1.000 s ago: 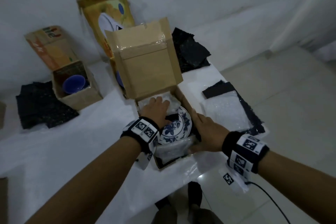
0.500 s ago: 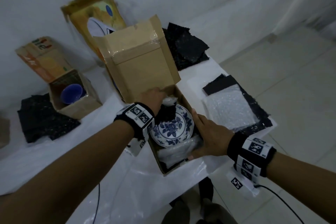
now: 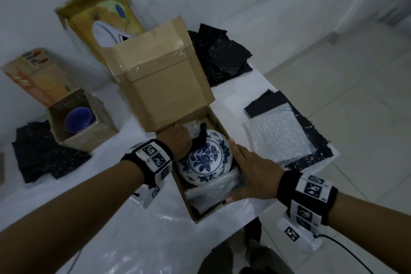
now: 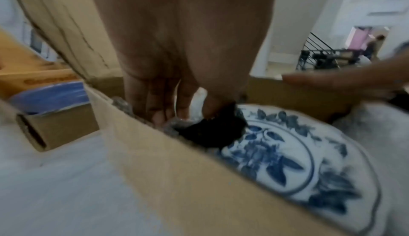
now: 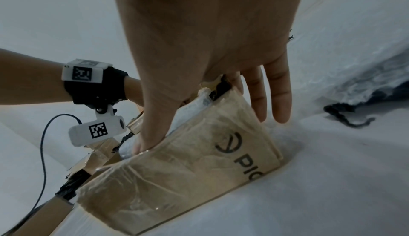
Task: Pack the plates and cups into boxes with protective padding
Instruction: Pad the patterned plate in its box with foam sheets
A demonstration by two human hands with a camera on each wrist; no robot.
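Head cam looks down from above, box (image 3: 201, 184) at 6 o'clock. Both wrist cams sit close, looking along fingers; all three share the box, plate (image 4: 294, 161) only head and left.

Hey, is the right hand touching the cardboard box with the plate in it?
Touching. The right wrist view shows the right hand straddling the cardboard box wall, thumb inside against the padding and fingers outside.
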